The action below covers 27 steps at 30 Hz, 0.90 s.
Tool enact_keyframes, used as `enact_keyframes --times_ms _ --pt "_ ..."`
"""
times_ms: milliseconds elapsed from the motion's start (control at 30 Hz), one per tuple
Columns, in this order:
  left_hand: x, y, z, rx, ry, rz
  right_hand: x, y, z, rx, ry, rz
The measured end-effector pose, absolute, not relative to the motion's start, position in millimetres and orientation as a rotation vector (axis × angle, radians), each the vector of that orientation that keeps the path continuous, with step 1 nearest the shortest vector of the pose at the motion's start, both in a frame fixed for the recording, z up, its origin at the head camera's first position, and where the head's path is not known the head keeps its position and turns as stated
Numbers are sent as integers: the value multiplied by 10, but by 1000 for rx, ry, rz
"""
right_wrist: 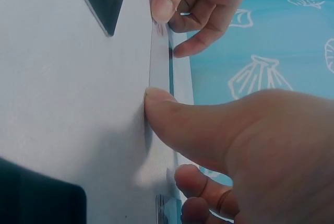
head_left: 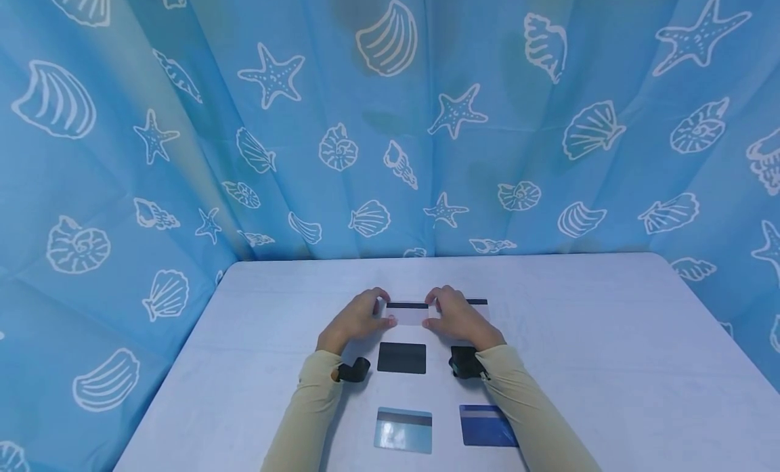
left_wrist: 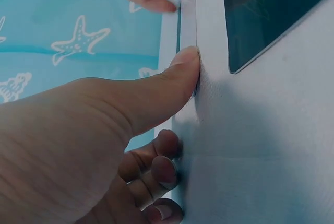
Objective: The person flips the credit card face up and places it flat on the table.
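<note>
Head view: the striped white card (head_left: 407, 315) lies just below the centre of the frame, between the two hands, its dark stripe along its upper edge. The left hand (head_left: 356, 317) is at the card's left end, pinching it with the thumb at the lower left corner and a fingertip by the upper left one. The right hand (head_left: 458, 316) pinches the opposite end the same way, thumb at the lower right corner, a finger at the upper right. Whether the card rests flat on the white table (head_left: 609, 336) or is slightly raised, I cannot tell.

A second striped card (head_left: 479, 309) shows behind the right hand, partly covered by it. Directly below the pinched card, a dark grey card (head_left: 402, 358) lies between the wrists; farther down, at the bottom centre, are a light blue card (head_left: 403, 433) and, to its right, a dark blue card (head_left: 486, 428) whose right end is overlapped by the right sleeve (head_left: 536, 411).

In the left wrist view the pinched card is a thin strip at the upper middle, running up from the left thumb. In the right wrist view that strip stands near the centre, between the right thumb and the left hand at the top.
</note>
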<state>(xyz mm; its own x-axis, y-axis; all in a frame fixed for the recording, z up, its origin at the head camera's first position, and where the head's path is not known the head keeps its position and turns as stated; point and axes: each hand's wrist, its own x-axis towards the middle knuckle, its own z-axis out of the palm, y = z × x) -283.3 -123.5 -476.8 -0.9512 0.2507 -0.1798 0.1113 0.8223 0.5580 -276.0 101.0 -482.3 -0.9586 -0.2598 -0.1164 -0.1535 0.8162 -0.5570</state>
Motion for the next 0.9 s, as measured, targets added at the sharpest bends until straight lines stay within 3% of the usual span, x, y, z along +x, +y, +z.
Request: enact_keyframes --times_ms 900 --pt "-2830 -1241 -4764 377 2767 867 -2756 995 -4772 -329 2807 -814"
